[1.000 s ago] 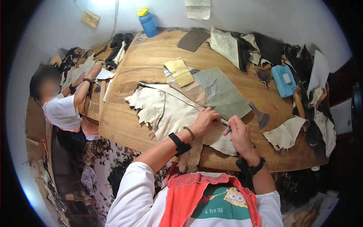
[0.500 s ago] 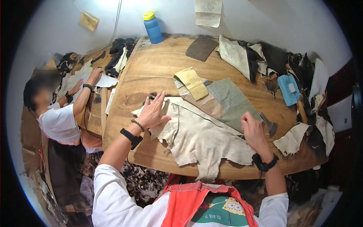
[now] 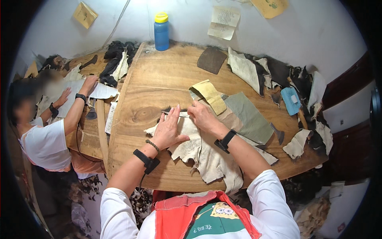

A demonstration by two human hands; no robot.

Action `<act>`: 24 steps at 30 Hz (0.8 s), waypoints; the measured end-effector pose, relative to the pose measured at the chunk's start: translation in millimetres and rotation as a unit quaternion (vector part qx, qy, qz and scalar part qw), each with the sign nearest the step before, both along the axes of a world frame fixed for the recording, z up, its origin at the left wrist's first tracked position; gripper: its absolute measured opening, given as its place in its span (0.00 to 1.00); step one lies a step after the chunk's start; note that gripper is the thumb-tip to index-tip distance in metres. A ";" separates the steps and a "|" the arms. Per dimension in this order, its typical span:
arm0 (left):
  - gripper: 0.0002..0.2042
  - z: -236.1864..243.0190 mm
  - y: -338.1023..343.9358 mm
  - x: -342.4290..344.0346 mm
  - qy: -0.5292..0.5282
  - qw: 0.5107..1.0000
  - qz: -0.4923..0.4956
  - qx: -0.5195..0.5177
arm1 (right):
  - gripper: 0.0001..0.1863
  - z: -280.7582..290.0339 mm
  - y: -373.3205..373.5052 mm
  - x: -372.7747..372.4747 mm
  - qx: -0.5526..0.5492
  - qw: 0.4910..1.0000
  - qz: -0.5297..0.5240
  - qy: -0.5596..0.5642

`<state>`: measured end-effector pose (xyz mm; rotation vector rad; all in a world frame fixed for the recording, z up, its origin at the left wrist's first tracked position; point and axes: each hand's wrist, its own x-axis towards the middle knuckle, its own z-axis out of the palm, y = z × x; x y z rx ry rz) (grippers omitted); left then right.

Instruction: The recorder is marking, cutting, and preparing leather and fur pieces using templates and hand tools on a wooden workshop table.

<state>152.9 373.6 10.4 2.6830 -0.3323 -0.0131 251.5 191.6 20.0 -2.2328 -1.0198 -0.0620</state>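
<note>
A pale cream hide [image 3: 211, 161] with ragged edges lies on the wooden table before me, one end drooping over the near edge. My left hand [image 3: 169, 131] rests flat on its left part, fingers stretched out and thumb spread. Close beside those fingertips, my right hand [image 3: 205, 117] is closed in a pinch at the hide's far edge. What the pinch holds is hidden behind the fingers. A folded yellow sheet [image 3: 210, 97] and a grey-green sheet [image 3: 248, 119] lie just beyond and to the right of the right hand.
Right of the sheets lies a dark axe-shaped blade [image 3: 277, 133]. Hide scraps [image 3: 297, 144] and a blue packet [image 3: 291, 101] line the right side. At the back stand a blue bottle [image 3: 161, 38] and a brown patch [image 3: 211, 59]. A co-worker [image 3: 47, 141] handles pale hide at left.
My right hand has moved left along the hide, from its right end to beside my left hand. The left hand stays flat on the hide. The view has shifted slightly.
</note>
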 end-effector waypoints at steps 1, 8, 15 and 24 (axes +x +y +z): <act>0.63 -1.8 2.1 -1.4 -0.006 1.000 -0.005 0.010 | 0.01 3.1 -2.6 -0.3 -0.022 1.000 0.020 0.007; 0.63 -6.5 1.4 -1.8 -0.035 0.999 -0.009 -0.005 | 0.03 15.7 -38.5 7.9 -0.073 0.988 0.125 -0.058; 0.55 2.7 1.2 0.1 -0.011 1.000 -0.010 0.007 | 0.02 44.1 -131.7 -6.0 -0.201 0.974 0.090 -0.060; 0.14 -4.7 -12.0 47.8 -0.031 0.975 -0.085 -0.204 | 0.04 19.4 -49.5 -24.8 -0.002 0.983 -0.135 0.122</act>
